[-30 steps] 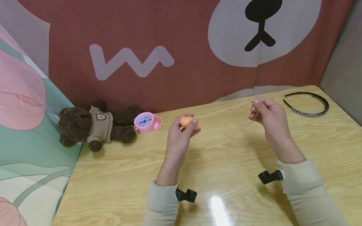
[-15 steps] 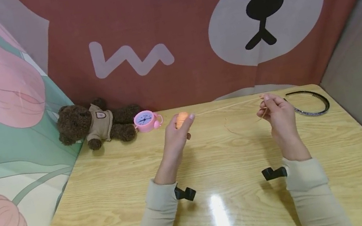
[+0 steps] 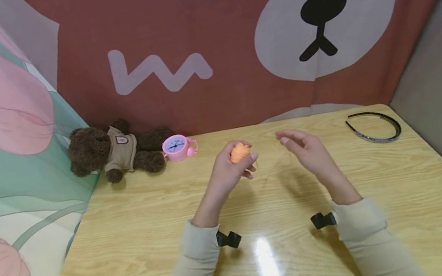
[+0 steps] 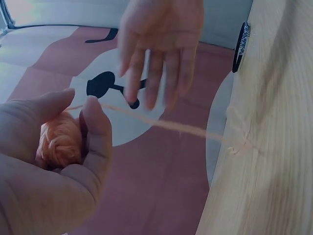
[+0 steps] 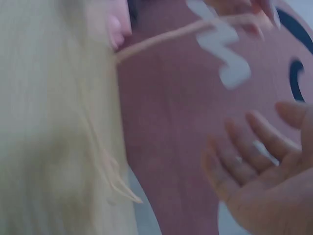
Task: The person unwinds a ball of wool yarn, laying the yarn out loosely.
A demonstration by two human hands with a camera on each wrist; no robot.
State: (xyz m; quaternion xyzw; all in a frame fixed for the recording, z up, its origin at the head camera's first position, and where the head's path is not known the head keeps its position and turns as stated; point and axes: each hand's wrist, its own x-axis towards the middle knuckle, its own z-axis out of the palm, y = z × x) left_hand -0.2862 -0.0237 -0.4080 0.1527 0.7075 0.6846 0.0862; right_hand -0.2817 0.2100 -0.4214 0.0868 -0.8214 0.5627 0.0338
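One ball of orange yarn, held above the wooden surface

The left hand is grasping the ball, with its thumb across the front and its fingers curled behind. I suppose it is held so because a round, soft ball would easily roll away, and this grip keeps the windings together. From between the thumb and the fingers comes a strand, which runs down toward the surface. Its loose end is a small tangle; whether it truly touches the wood, I cannot tell.

Opposite, just beside the ball but apart from it, hangs the right hand. It is released: the fingers are extended, and I see no yarn caught in them. Perhaps its place there serves to have the strand within reach.

Farther out, a pink alarm clock has its dial turned up, near the legs of a brown teddy bear lying down. On the person's right there is a dark headband. All three are near the back edge, maybe in order not to disturb the hands. Behind them hangs a reddish cloth.
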